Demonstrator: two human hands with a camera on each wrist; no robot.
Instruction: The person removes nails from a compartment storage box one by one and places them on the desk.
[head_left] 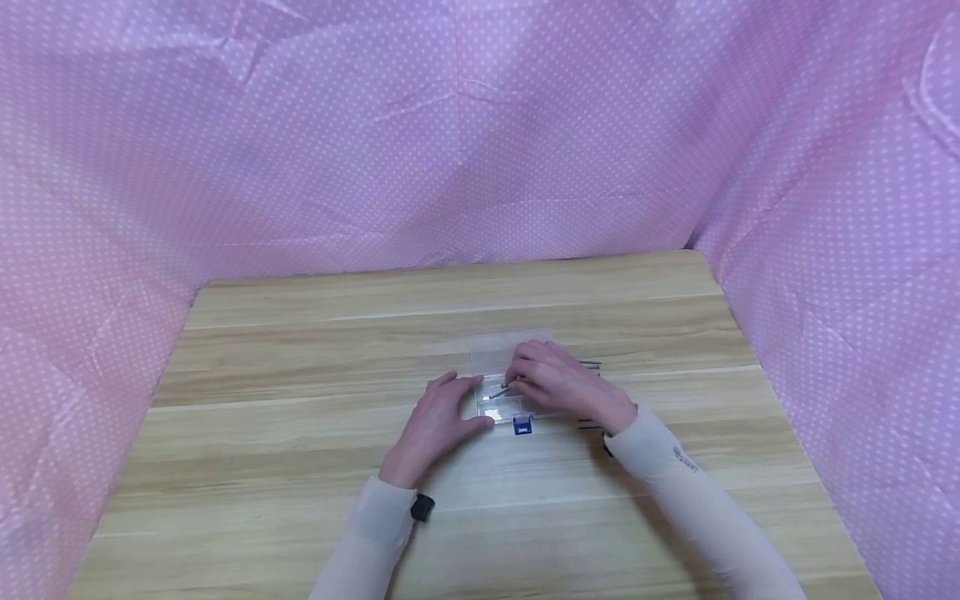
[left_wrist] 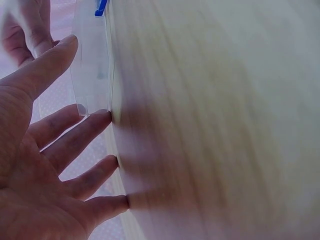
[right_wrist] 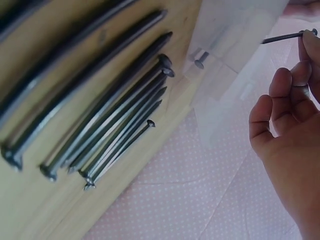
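- Left hand (head_left: 435,425): fingers straight, spread against the left end of the clear plastic box with a blue clasp (head_left: 504,392).
- Right hand (head_left: 558,383): over the box, pinching a thin dark steel nail (right_wrist: 281,37).
- Row of long dark nails (right_wrist: 115,110): on the wooden table (head_left: 300,350), right of the box.

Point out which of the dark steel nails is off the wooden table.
The dark steel nail pinched in the right hand above the clear plastic box; the other nails lie on the wooden table.
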